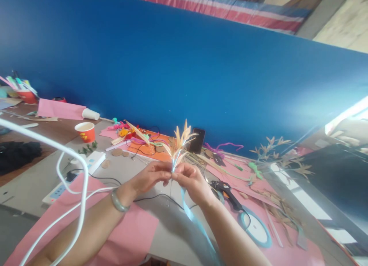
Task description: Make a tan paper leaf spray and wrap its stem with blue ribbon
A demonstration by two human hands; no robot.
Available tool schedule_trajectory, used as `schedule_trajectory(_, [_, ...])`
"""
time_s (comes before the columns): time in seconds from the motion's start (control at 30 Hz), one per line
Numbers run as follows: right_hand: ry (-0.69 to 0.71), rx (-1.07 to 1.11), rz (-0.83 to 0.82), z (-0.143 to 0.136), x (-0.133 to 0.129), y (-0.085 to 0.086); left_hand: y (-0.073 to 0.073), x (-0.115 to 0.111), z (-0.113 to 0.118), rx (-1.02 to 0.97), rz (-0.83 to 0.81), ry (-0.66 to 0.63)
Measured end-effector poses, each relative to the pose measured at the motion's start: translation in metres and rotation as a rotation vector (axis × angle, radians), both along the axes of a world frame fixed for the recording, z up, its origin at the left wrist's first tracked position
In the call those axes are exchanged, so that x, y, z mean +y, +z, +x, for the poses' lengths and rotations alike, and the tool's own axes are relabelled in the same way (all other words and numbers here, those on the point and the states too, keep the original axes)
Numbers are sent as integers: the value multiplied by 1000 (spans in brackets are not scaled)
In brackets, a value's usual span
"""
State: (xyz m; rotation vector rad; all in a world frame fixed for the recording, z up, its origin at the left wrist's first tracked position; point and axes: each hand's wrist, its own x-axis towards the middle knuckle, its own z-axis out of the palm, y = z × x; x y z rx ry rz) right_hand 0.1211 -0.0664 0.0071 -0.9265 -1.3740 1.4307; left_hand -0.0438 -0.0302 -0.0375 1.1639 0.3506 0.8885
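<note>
My left hand, with a bracelet on its wrist, pinches the base of a craft flower sprig. The sprig stands upright, with pale straw-coloured pointed petals and a light blue wrapped stem. From the other side my right hand closes thumb and fingers on the same stem base. A light blue ribbon trails down from the right hand towards the lower edge. Below the fingers a thin wire sticks out. Exactly where ribbon and stem meet is hidden by the fingertips.
A black glue gun and a blue-rimmed roll lie right. More flower sprigs stand behind them. A power strip, white cable and red paper cup are left. A phone leans against the blue partition.
</note>
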Motion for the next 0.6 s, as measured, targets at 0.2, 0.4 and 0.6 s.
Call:
schedule_trajectory(0.2, [89,-18,-76,7,3,-11,2,-1,-1,86,149,17])
schedule_trajectory(0.4, [136,72,-166,2,1,-15,-3,-2,-3,106,167,50])
schedule_trajectory(0.6, [110,132,-230,-5,0,-18,-1,-3,-1,-53,0,45])
